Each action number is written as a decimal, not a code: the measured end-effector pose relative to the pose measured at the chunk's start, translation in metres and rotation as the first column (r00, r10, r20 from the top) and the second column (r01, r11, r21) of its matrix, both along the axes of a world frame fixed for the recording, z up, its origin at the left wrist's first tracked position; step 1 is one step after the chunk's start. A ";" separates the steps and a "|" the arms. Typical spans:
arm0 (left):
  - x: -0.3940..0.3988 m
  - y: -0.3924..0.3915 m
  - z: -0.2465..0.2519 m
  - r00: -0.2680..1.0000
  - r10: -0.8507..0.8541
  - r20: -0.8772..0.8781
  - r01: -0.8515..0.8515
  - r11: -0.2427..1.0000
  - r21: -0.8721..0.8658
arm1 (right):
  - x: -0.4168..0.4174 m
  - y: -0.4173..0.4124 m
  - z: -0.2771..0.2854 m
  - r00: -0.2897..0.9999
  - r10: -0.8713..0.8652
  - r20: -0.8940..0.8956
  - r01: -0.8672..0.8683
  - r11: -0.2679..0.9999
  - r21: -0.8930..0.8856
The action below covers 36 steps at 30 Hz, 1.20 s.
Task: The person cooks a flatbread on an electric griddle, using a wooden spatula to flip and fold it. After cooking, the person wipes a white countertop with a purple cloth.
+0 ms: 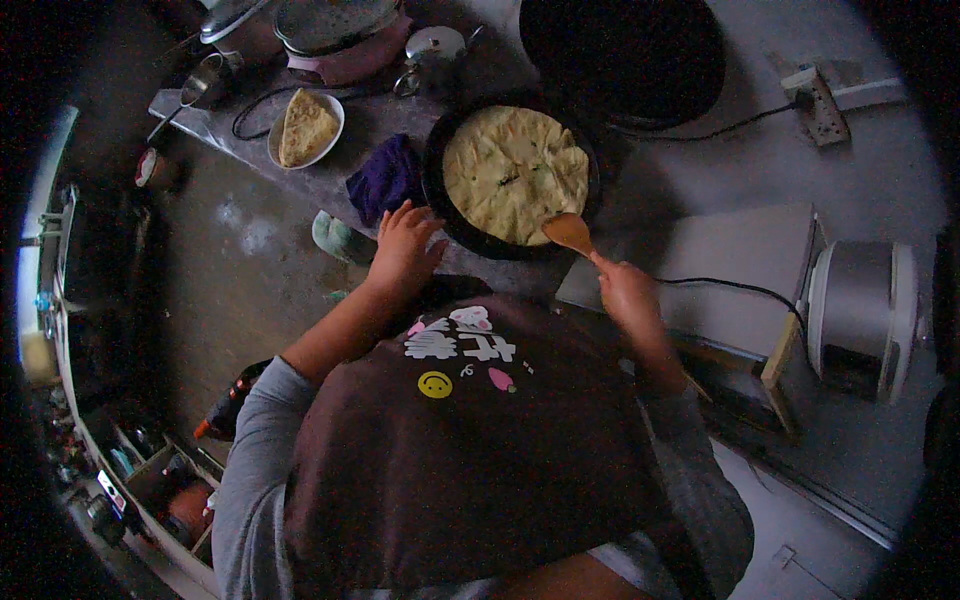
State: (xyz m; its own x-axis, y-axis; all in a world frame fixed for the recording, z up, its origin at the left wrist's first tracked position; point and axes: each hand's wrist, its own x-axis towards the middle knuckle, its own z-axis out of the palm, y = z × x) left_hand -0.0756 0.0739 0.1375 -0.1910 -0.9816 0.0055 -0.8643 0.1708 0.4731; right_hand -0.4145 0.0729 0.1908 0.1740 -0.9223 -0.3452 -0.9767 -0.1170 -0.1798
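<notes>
A wooden spatula (571, 233) is in my right hand (628, 294), its blade at the near right edge of a pale flatbread (510, 176). The bread fills most of a round black pan (459, 231), and its top is wrinkled with small dark green flecks. My left hand (406, 244) holds nothing; its fingers are apart, near the pan's left rim and just below a crumpled purple cloth (385, 178). Whether those fingertips touch the cloth or the pan, I cannot tell.
Farther left on the counter stands a white bowl (337, 112) with browned flatbread wedges (309, 127). Behind it are a pink electric pan (349, 56) and a lidded metal pot (435, 45). A large black round lid (626, 60) and a power strip (821, 112) lie beyond; a rice cooker (859, 322) stands right.
</notes>
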 end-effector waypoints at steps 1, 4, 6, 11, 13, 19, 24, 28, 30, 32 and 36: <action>0.000 0.001 0.003 1.000 0.003 -0.001 -0.003 1.000 -0.001 | 0.000 0.001 0.005 1.000 0.004 -0.019 -0.005 0.999 -0.052; 0.001 0.001 0.003 1.000 0.003 -0.030 -0.004 1.000 -0.023 | 0.004 -0.004 0.019 0.998 0.036 -0.045 -0.042 0.990 -0.137; 0.000 0.001 0.004 0.999 0.005 -0.048 -0.006 1.000 -0.024 | 0.019 -0.008 0.025 0.997 0.072 -0.022 -0.074 0.992 -0.105; -0.002 0.000 0.003 0.999 0.008 -0.054 -0.009 1.000 -0.018 | 0.042 -0.015 -0.026 0.970 0.243 -0.004 -0.242 0.968 -0.072; -0.002 0.000 0.002 0.999 0.011 -0.040 -0.012 1.000 -0.019 | 0.053 -0.021 -0.045 0.972 0.228 0.048 -0.223 0.970 -0.096; -0.003 0.001 0.001 0.998 0.009 -0.054 -0.010 1.000 -0.015 | 0.083 -0.030 -0.054 0.986 0.142 0.084 -0.130 0.982 -0.134; 0.002 0.004 0.002 0.999 0.041 -0.027 -0.041 0.999 0.000 | 0.065 -0.013 -0.026 0.970 0.201 0.135 -0.208 0.977 0.043; 0.009 0.005 -0.001 0.997 0.072 -0.030 -0.072 0.997 -0.019 | 0.035 -0.008 0.007 0.967 0.226 0.114 -0.238 0.965 0.112; 0.010 0.003 0.002 0.996 0.076 -0.045 -0.077 0.997 -0.020 | 0.026 -0.013 0.019 0.978 0.210 0.012 -0.210 0.977 0.046; 0.010 0.003 0.003 0.995 0.082 -0.056 -0.083 0.996 -0.022 | 0.023 -0.018 0.028 0.984 0.176 -0.030 -0.176 0.984 -0.003; 0.009 0.002 0.001 0.995 0.086 -0.057 -0.088 0.995 -0.043 | 0.012 -0.028 0.033 0.978 0.060 0.199 -0.040 0.994 -0.101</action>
State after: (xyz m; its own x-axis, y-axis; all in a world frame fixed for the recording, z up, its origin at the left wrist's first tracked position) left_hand -0.0663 0.0761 0.1381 -0.1030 -0.9929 0.0589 -0.8498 0.1187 0.5135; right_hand -0.4029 0.0444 0.2233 0.2778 -0.9378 -0.2083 -0.9141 -0.1913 -0.3576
